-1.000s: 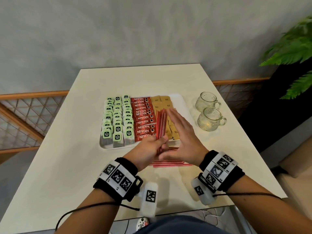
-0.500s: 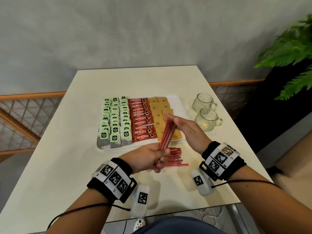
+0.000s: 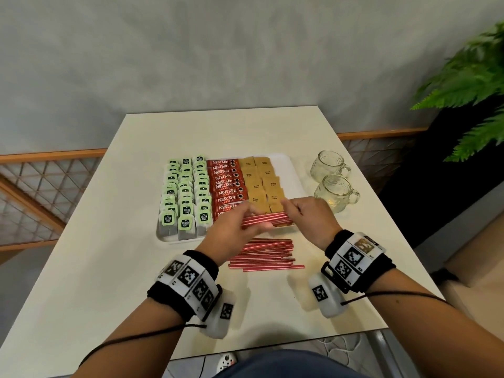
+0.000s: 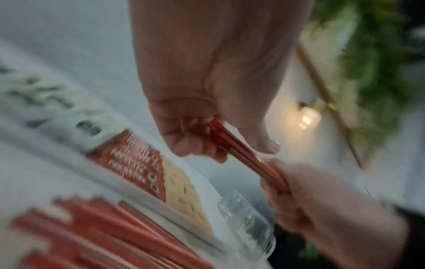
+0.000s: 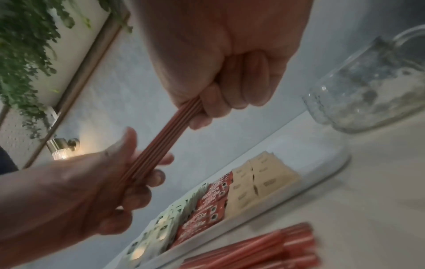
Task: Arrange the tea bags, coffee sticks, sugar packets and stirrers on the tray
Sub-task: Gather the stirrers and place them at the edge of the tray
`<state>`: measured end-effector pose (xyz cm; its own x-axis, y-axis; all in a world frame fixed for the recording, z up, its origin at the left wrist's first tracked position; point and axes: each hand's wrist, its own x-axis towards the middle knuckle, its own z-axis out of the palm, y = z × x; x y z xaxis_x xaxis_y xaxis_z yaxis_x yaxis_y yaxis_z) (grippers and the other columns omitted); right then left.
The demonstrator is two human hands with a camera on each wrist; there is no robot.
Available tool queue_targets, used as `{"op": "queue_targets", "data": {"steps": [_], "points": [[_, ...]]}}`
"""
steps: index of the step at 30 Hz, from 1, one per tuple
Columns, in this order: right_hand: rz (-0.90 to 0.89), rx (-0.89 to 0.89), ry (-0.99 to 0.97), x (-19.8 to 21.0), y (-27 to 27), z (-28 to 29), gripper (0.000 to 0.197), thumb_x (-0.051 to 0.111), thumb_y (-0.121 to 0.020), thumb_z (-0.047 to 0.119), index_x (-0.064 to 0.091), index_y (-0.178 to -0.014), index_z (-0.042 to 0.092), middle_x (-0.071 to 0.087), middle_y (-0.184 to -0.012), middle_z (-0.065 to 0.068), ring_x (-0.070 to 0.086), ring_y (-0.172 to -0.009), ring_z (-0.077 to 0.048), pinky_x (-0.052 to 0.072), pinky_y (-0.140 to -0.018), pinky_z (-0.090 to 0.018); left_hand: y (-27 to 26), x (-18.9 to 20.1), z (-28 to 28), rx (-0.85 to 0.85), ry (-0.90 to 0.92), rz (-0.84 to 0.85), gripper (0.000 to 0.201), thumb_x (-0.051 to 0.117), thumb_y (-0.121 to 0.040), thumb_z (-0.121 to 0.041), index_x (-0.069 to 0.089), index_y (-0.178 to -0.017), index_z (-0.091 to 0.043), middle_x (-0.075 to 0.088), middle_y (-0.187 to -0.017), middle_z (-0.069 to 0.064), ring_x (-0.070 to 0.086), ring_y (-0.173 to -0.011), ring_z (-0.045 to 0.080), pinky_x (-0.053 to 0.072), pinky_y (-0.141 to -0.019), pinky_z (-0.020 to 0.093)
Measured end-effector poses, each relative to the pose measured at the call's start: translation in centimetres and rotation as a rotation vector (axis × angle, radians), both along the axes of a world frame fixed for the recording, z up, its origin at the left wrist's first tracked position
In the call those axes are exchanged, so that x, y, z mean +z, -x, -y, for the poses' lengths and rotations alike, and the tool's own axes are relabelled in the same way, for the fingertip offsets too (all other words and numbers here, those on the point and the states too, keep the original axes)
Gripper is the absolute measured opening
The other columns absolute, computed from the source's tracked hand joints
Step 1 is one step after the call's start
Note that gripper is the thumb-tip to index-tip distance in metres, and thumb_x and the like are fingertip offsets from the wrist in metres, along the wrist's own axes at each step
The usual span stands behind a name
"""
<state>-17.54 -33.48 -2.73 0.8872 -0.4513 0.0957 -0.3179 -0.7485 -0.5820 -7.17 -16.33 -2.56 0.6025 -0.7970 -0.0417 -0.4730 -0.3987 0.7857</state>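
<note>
Gripping a small bundle of red stirrers [image 3: 266, 220] at its two ends, the left hand [image 3: 234, 230] and the right hand [image 3: 311, 216] hold it level, crosswise above the near edge of the white tray [image 3: 290, 170] in the head view. On the tray, green-tagged tea bags [image 3: 185, 197] fill the left side in three columns, red coffee sticks [image 3: 226, 184] lie stacked in the middle, and brown sugar packets [image 3: 263, 181] sit to their right; a strip of bare tray lies at the far right. A loose pile of stirrers [image 3: 266, 255] lies on the cream table [image 3: 109, 241] just in front of the tray, between the two wrists. Two glass mugs [image 3: 334, 184] stand right of the tray, and a fern [image 3: 469, 85] hangs in at the right edge.

From the left wrist, blurred, the left hand [image 4: 207, 91] has thumb and curled fingers pinched on one end of the bundle [image 4: 241, 154], which runs down to the right hand [image 4: 310, 200] clenched around the other end. The tray contents and the loose pile [image 4: 103, 236] smear across the lower left.

From the right wrist, the right hand [image 5: 225, 63] curls round the bundle's [image 5: 165, 143] upper end, several stirrers side by side, and the left hand [image 5: 92, 191] grasps the lower end. Below lie the tray [image 5: 322, 172], the packets, a mug [image 5: 372, 87] and the pile [image 5: 264, 251].
</note>
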Motion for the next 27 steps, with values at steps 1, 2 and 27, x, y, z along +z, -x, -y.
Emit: {"op": "queue_targets", "data": {"steps": [1, 2, 27], "points": [[-0.004, -0.043, 0.061, 0.4, 0.0, 0.2, 0.053, 0.040, -0.102, 0.035, 0.037, -0.050, 0.025, 0.047, -0.053, -0.002, 0.045, -0.056, -0.024, 0.026, -0.057, -0.032, 0.0, 0.1, 0.0, 0.098, 0.086, -0.206, 0.049, 0.057, -0.079, -0.059, 0.058, -0.111, -0.022, 0.066, -0.098, -0.006, 0.062, -0.078, 0.007, 0.053, -0.068, 0.027], [0.015, -0.069, 0.092, 0.6, 0.0, 0.3, 0.053, 0.039, -0.102, 0.035, 0.035, -0.051, 0.025, 0.047, -0.053, -0.002, 0.044, -0.056, -0.025, 0.025, -0.058, -0.032, 0.1, 0.2, 0.0, 0.190, 0.140, -0.387, 0.053, 0.053, -0.082, -0.060, 0.058, -0.115, -0.018, 0.066, -0.103, -0.001, 0.064, -0.083, 0.010, 0.056, -0.070, 0.028], [0.174, 0.160, -0.667, 0.8, 0.0, -0.2, 0.054, 0.018, -0.103, 0.043, 0.049, -0.140, 0.019, 0.061, -0.132, 0.002, 0.056, -0.121, -0.003, 0.041, -0.104, -0.021, 1.5, 0.0, 1.3, -0.267, -0.085, -0.565, 0.015, 0.055, -0.098, -0.016, 0.053, -0.086, -0.008, 0.042, -0.052, -0.005, 0.041, -0.042, 0.013, 0.045, -0.044, 0.026]]}}
